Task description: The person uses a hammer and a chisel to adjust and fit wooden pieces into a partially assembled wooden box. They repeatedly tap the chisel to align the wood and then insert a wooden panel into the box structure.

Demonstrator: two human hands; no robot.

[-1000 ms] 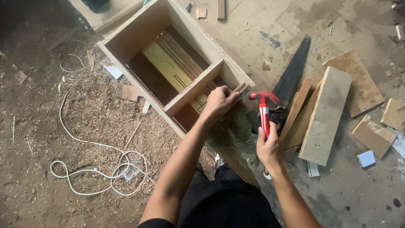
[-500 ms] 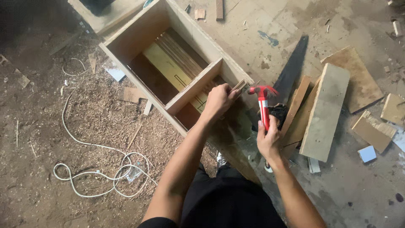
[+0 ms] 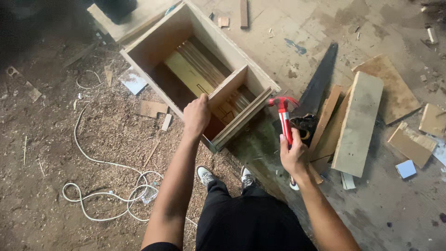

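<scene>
The left hand [image 3: 196,115] closes over the near wall of the open wooden box [image 3: 153,44] standing on the sawdust floor. The right hand [image 3: 293,155] grips the red claw hammer [image 3: 285,118] upright beside the box, near a handsaw [image 3: 318,86].

Hidden or cut off, as I look down: my left hand [image 3: 197,115] grips the near wall of the wooden box [image 3: 158,44], so my fingertips are out of sight inside it. My right hand [image 3: 292,155] wraps the red hammer [image 3: 284,118]; its lower handle is covered by my palm, and its head is too small to tell apart. The handsaw [image 3: 319,83] lies partly behind the hammer, its handle half covered. The box's far corner runs off the top edge, beside a dark, unreadable shape. The box's bottom sits in deep shadow. The white cable [image 3: 104,162] passes behind my left forearm. My shoes [image 3: 204,175] are partly hidden by my legs.
</scene>
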